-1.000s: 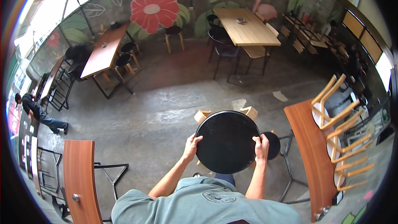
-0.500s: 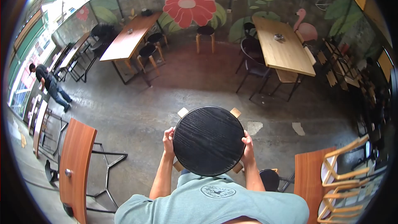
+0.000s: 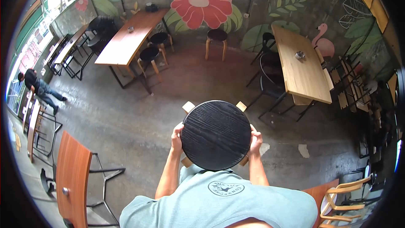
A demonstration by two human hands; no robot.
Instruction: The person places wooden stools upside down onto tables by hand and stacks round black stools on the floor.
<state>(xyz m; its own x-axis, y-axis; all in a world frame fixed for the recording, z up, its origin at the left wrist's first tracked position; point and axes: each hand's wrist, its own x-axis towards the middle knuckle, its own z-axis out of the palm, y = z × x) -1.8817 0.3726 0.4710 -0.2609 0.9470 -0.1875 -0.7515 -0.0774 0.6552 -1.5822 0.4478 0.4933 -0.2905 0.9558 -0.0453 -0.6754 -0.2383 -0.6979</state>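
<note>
A round stool (image 3: 217, 135) with a black wood-grain seat and pale wooden legs is held up in front of my body, its seat facing me. My left hand (image 3: 177, 137) is closed on the seat's left edge. On the opposite edge, my right hand (image 3: 255, 139) grips with the thumb near the rim. The ends of the legs stick out around the seat; their lower parts are hidden behind it.
Ahead left stands a long wooden table (image 3: 134, 38) with black-topped stools (image 3: 150, 54). Another stool (image 3: 217, 36) is by the mural wall. At right is a light wooden table (image 3: 301, 65) with black chairs (image 3: 272, 69). A person (image 3: 40, 88) stands far left; a reddish table (image 3: 74, 177) is near left.
The view has shifted as I moved forward, and the tables at my sides have slid back. The stool stays in both hands, slightly higher in view.
</note>
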